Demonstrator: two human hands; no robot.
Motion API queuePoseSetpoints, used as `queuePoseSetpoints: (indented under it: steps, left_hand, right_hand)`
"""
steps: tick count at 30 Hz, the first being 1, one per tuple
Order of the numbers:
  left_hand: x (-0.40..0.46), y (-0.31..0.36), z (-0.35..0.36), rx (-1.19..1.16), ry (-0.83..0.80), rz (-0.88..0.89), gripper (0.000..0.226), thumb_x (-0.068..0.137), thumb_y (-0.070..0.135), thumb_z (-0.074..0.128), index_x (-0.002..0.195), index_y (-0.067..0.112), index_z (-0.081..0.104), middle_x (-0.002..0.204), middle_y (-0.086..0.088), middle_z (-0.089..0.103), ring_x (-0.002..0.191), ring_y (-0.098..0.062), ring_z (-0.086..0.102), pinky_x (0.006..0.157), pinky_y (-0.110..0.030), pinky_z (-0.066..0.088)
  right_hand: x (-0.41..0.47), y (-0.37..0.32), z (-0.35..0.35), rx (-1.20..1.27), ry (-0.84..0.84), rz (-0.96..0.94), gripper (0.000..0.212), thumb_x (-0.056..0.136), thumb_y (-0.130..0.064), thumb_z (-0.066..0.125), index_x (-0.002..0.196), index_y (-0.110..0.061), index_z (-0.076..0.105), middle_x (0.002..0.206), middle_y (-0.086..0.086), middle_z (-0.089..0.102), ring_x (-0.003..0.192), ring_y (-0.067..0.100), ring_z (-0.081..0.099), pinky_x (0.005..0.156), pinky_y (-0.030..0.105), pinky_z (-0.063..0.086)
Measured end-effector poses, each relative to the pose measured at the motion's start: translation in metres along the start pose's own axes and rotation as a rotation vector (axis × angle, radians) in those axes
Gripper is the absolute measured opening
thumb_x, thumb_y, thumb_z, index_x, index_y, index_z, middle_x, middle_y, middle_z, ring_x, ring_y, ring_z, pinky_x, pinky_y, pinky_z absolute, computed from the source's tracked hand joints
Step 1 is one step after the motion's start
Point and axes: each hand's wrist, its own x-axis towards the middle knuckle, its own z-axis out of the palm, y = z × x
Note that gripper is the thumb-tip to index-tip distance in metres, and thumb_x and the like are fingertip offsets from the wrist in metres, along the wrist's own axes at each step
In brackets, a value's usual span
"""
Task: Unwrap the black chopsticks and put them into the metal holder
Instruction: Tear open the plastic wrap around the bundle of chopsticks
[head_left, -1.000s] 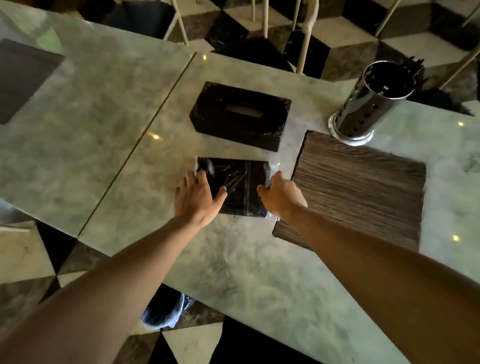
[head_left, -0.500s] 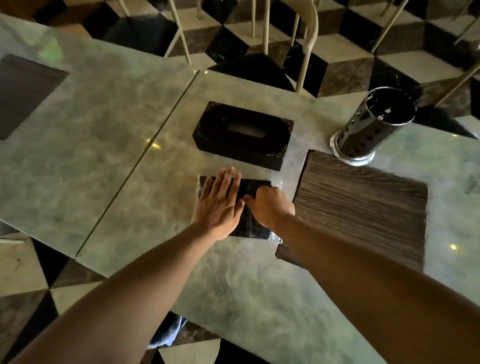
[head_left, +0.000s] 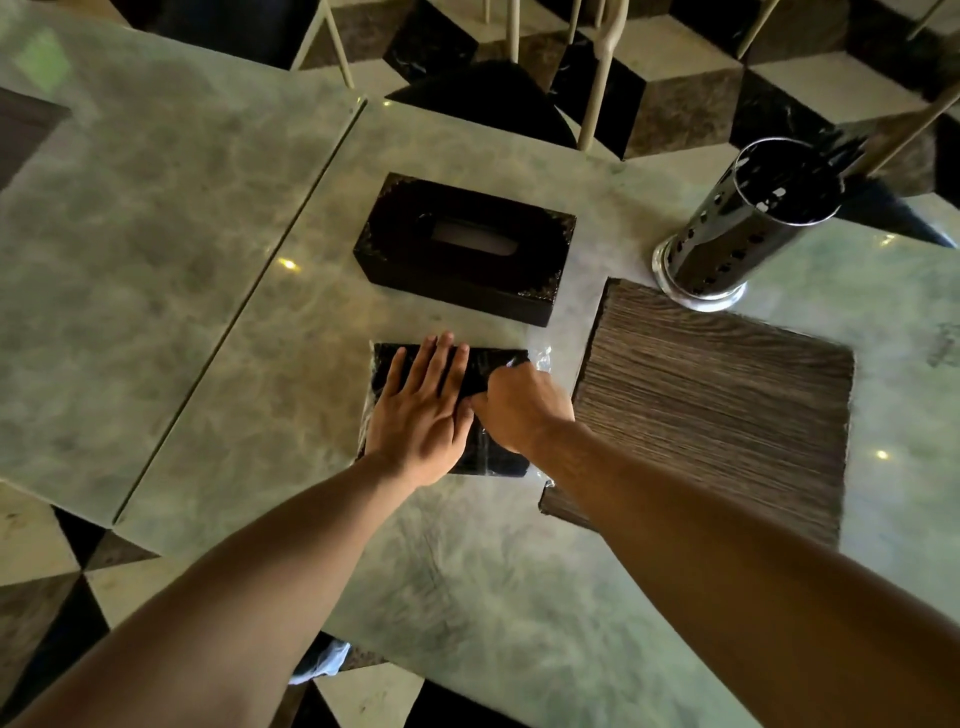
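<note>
A bundle of black chopsticks in clear plastic wrap (head_left: 493, 457) lies flat on the marble table (head_left: 208, 291), just in front of me. My left hand (head_left: 421, 410) presses flat on its left half with straight fingers. My right hand (head_left: 519, 402) has its fingers curled at the wrap's right end, pinching the plastic near the top right corner. The perforated metal holder (head_left: 727, 244) stands upright at the far right, apart from both hands, and I cannot see anything inside it.
A black tissue box (head_left: 462, 249) sits right behind the bundle. A dark woven placemat (head_left: 717, 410) lies to the right, under my right forearm. Chair legs (head_left: 597, 78) and a checkered floor show beyond the table's far edge.
My left hand moved from the bundle's left edge onto its top and now lies flat. My right hand shifted inward to the wrap's top right corner with curled fingers.
</note>
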Motion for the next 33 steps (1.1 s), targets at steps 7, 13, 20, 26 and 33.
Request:
queuePoseSetpoints:
  steps: [7,13,20,26,33]
  left_hand:
    - [-0.001,0.002,-0.003,-0.011,-0.010,-0.013,0.066,0.103,0.041,0.019,0.161,0.009,0.024,0.168,-0.017,0.021,0.156,-0.033,0.020,0.127,-0.053,0.013]
    - [0.001,0.003,-0.002,0.003,0.011,-0.011,0.065,0.103,0.040,0.021,0.160,0.009,0.027,0.167,-0.017,0.026,0.154,-0.034,0.025,0.126,-0.055,0.017]
    - [0.001,0.002,0.001,0.035,-0.003,-0.012,0.065,0.104,0.040,0.021,0.159,0.008,0.027,0.166,-0.018,0.027,0.153,-0.035,0.027,0.126,-0.054,0.018]
    - [0.001,0.003,0.002,0.037,0.003,-0.004,0.066,0.104,0.041,0.019,0.160,0.006,0.025,0.167,-0.019,0.026,0.154,-0.035,0.024,0.127,-0.054,0.016]
    - [0.007,0.003,-0.016,0.069,-0.130,-0.011,0.081,0.096,0.057,-0.005,0.162,0.011,0.001,0.172,-0.011,-0.001,0.159,-0.024,0.000,0.127,-0.046,-0.009]
  right_hand:
    - [-0.010,0.041,-0.014,0.175,0.002,0.127,0.028,0.085,-0.037,0.053,0.070,-0.013,0.053,0.066,0.004,0.055,0.058,0.023,0.057,0.048,0.029,0.048]
    - [-0.024,0.111,-0.018,0.206,0.005,0.230,0.042,0.093,-0.043,0.044,0.069,-0.014,0.062,0.069,0.004,0.066,0.058,0.020,0.065,0.054,0.036,0.058]
    - [-0.026,0.138,-0.020,0.167,0.044,0.329,0.043,0.090,-0.049,0.048,0.064,-0.017,0.060,0.065,0.001,0.060,0.055,0.019,0.058,0.045,0.024,0.041]
    - [-0.030,0.138,-0.024,0.293,0.125,0.432,0.043,0.088,-0.045,0.049,0.064,-0.011,0.063,0.065,0.004,0.063,0.056,0.022,0.060,0.047,0.024,0.041]
    - [-0.023,0.115,-0.051,0.358,0.441,0.097,0.018,0.092,-0.022,0.050,0.086,-0.013,0.065,0.085,0.000,0.065,0.073,0.015,0.059,0.059,0.026,0.046]
